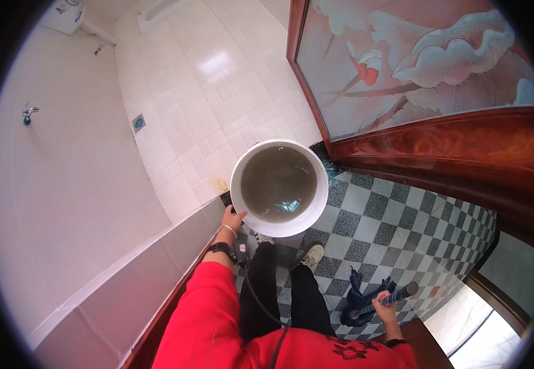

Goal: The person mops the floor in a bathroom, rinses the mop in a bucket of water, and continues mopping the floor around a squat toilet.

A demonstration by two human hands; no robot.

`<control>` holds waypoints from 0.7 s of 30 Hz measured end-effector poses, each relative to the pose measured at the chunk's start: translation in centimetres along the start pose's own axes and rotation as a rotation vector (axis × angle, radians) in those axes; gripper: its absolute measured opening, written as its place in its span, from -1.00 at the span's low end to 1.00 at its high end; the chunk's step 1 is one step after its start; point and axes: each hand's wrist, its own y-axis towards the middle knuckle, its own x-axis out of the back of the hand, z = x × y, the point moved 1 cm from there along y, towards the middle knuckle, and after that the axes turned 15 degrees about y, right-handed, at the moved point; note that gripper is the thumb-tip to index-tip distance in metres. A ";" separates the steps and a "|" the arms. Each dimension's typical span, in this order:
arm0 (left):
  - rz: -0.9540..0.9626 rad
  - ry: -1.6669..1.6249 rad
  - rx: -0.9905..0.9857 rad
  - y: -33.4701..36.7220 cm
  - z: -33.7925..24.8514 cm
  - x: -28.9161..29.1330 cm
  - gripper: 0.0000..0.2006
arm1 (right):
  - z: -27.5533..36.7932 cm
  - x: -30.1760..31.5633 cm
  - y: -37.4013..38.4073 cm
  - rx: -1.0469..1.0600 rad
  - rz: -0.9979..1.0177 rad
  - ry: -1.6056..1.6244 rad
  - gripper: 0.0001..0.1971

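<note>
A white round bucket (246, 229), holding murky grey-brown water, is in front of me in the doorway. My left hand (233, 217) is at the bucket's near left side. Its thumb lies against the outer wall, and its other fingers are curled and partly hidden. Off to the lower right, my right hand (385, 305) is closed around a mop (407, 291) with a dark striped handle that points up toward me. Dark cloth strips (356, 295) hang below that hand, near the checkered floor.
Pale tiles (187, 111) cover the room ahead, with a floor drain (139, 123) on the left. A tap (30, 112) juts from the left wall. To the right stands a wood-framed door (427, 144) with a flower panel. Checkered floor (365, 215) lies around my shoes (311, 255).
</note>
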 end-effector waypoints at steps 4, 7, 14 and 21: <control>0.066 0.007 -0.018 -2.0 5.6 -2.5 -0.54 | -5.9 3.0 -0.6 0.120 -0.010 0.010 -0.84; 0.192 0.038 0.158 -7.3 3.6 -4.8 -0.56 | -4.3 4.7 -2.3 0.093 -0.156 -0.090 -0.81; 0.123 0.039 0.020 -15.1 1.6 -3.3 -0.64 | 3.7 8.2 -6.1 0.259 -0.062 -0.053 -0.81; -0.027 0.441 -0.244 -20.0 3.3 1.8 -0.69 | 17.9 9.8 -12.8 0.524 0.187 0.342 -0.82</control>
